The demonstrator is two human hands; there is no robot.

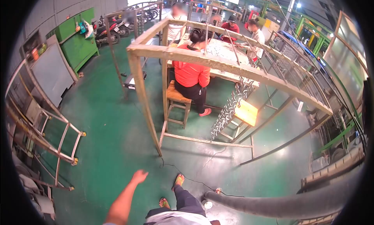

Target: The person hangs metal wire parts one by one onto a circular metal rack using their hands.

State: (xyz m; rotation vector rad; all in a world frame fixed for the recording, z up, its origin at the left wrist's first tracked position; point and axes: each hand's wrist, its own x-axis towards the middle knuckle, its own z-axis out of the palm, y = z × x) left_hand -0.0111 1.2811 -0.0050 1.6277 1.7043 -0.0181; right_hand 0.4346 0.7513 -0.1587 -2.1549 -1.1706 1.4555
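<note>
Black cord (194, 181) near the feet (179, 180) calls for careful steps, the left hand (139, 176) loosely open, the right hand's state impossible to tell.

Pale shirt (175, 218), dark trousers (188, 201)

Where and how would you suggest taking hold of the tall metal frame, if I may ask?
I would take the frame by its near left post, around mid-height, coming from the green floor to its left. The post is straight and slender, so fingers could probably wrap it, and that side is away from the hanging metal parts.
</note>
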